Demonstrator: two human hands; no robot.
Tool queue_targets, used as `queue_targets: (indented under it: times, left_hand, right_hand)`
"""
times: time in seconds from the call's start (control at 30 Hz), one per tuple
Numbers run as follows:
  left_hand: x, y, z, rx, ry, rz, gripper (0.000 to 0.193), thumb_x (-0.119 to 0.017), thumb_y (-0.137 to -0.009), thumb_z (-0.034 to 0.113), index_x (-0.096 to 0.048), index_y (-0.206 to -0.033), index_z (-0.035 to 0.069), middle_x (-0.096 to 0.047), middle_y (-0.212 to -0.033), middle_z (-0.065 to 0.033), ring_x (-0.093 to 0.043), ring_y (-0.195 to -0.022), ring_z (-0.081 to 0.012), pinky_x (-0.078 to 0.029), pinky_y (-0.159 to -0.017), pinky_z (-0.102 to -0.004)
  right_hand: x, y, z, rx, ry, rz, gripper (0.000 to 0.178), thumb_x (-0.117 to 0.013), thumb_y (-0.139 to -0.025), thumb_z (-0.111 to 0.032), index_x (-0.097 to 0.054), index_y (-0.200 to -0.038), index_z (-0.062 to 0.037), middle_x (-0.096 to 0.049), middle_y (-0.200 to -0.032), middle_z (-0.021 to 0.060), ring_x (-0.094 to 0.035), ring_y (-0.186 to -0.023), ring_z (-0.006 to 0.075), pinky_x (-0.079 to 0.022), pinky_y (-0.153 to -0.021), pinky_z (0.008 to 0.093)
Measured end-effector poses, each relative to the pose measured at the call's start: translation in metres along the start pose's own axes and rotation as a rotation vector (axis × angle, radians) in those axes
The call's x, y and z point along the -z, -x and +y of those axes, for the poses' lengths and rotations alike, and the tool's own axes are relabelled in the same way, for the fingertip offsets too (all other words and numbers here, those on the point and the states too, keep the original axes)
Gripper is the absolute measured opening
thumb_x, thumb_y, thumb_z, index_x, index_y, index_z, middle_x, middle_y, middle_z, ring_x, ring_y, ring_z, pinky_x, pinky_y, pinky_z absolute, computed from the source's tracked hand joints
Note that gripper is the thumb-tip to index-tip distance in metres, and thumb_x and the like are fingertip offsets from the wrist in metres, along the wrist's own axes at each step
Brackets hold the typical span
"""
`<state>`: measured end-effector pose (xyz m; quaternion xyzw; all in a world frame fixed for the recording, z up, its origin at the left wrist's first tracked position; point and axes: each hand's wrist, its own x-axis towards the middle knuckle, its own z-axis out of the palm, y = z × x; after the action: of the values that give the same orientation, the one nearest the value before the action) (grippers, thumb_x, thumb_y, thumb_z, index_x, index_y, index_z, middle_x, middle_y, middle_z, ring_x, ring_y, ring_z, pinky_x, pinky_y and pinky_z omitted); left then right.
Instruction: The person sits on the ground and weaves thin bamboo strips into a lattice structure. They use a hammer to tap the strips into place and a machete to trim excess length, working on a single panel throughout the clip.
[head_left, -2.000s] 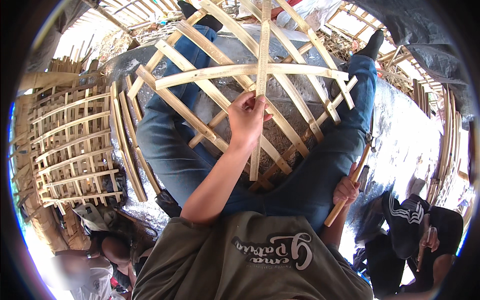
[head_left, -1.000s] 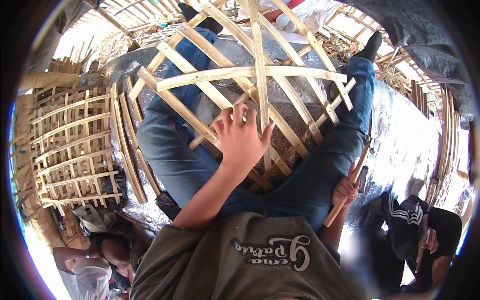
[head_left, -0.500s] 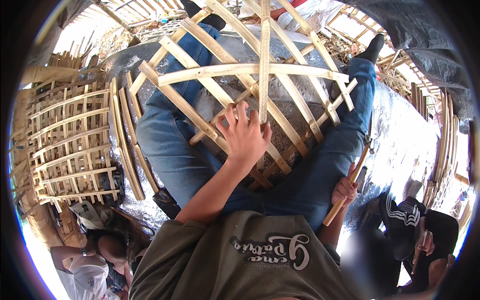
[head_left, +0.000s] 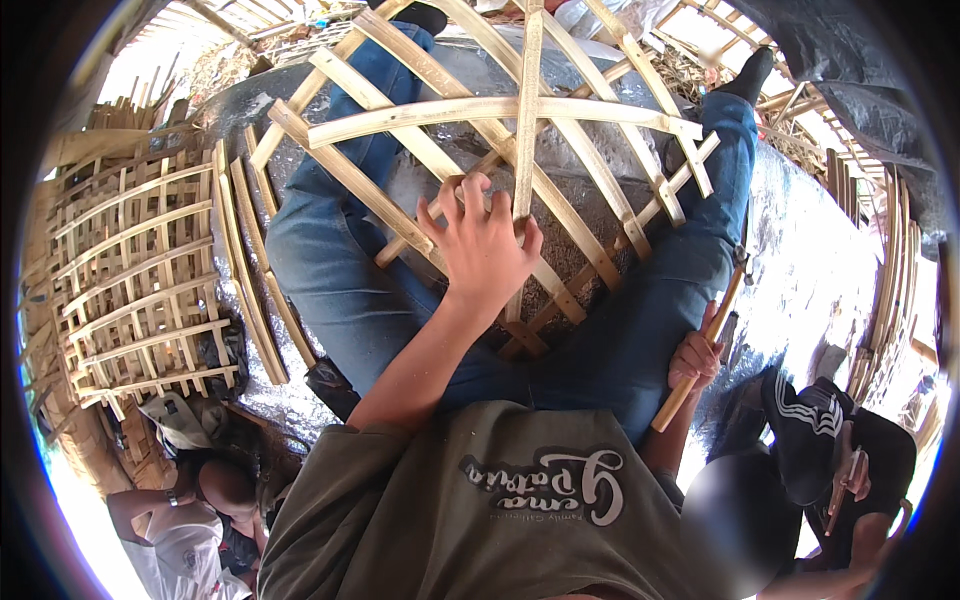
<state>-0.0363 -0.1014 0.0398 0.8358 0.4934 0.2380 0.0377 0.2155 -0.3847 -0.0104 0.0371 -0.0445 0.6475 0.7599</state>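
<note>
Step in hand, as I judge it from where I stand: setting the position of the long strip (head_left: 524, 165) across the bamboo lattice (head_left: 570, 225). No blow is being struck.

Left grip (head_left: 485, 245): palm down, fingers spread and half-curled, thumb set apart. The fingertips reach over the strips; whether they press on or pinch the long strip, I cannot tell, since their undersides are hidden.

Right grip (head_left: 697, 360): clenched around the wooden handle of the hammer (head_left: 732, 292), well to the right of the left grip and nearer the torso. The hammer head points away from the body, clear of the lattice.

Location of the work: the lattice extends ahead of the left grip and to both sides, above and between the legs (head_left: 340, 280). The long strip runs away from the body between thumb and forefinger, its near end emerging on the near side of the palm. The cross strip (head_left: 400, 117) lies farther ahead, passing from left to right.

Next move, in my judgement: confirm alignment, hold the long strip steady at a crossing, and keep the fingers clear before bringing the hammer over.
</note>
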Motion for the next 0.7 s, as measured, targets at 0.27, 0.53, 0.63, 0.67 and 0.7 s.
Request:
queue_targets:
  times: [0.27,0.53,0.63,0.67,0.7]
  left_hand:
    - [-0.005,0.006,-0.003,0.020,-0.011,-0.063,0.028,-0.072,-0.072,0.031,-0.067,-0.084,0.006,-0.046,-0.122,-0.0098,-0.041,-0.123,-0.0362,-0.018,-0.106,-0.0766]
    - [-0.003,0.004,-0.006,0.020,0.039,-0.037,0.028,-0.072,-0.082,0.033,-0.064,-0.096,0.010,-0.051,-0.120,-0.0074,-0.045,-0.121,-0.0342,-0.023,-0.105,-0.0747]
    - [0.004,-0.004,-0.008,0.061,0.246,0.028,0.026,-0.069,-0.088,0.025,-0.062,-0.105,0.007,-0.055,-0.117,-0.0106,-0.048,-0.118,-0.0351,-0.031,-0.107,-0.0633]
    - [0.005,-0.009,-0.014,0.067,0.346,0.087,0.026,-0.068,-0.089,0.022,-0.061,-0.108,0.006,-0.056,-0.115,-0.0120,-0.048,-0.117,-0.0354,-0.033,-0.107,-0.0584]
    - [0.009,-0.012,-0.021,0.077,0.444,0.145,0.026,-0.067,-0.090,0.019,-0.060,-0.110,0.005,-0.057,-0.114,-0.0135,-0.049,-0.116,-0.0357,-0.036,-0.107,-0.0536]
  right_hand:
    - [-0.001,0.003,0.003,0.011,-0.031,-0.002,0.069,-0.049,-0.107,-0.022,-0.007,-0.162,-0.0204,-0.053,-0.083,0.0034,-0.052,-0.068,0.0104,-0.049,-0.067,0.0312]
    - [0.000,0.003,0.002,0.006,-0.016,-0.005,0.069,-0.049,-0.107,-0.023,-0.007,-0.162,-0.0211,-0.053,-0.082,0.0032,-0.052,-0.068,0.0103,-0.048,-0.066,0.0305]
    - [-0.001,0.004,0.002,0.006,-0.014,-0.003,0.069,-0.049,-0.107,-0.023,-0.007,-0.162,-0.0210,-0.053,-0.082,0.0031,-0.052,-0.068,0.0103,-0.048,-0.066,0.0305]
    - [-0.002,0.003,0.002,0.003,-0.016,-0.002,0.069,-0.049,-0.107,-0.023,-0.007,-0.162,-0.0210,-0.053,-0.082,0.0030,-0.052,-0.068,0.0102,-0.049,-0.066,0.0304]
    - [-0.002,0.003,0.002,-0.002,-0.021,0.002,0.069,-0.049,-0.107,-0.023,-0.007,-0.162,-0.0210,-0.053,-0.082,0.0029,-0.052,-0.068,0.0102,-0.049,-0.066,0.0304]
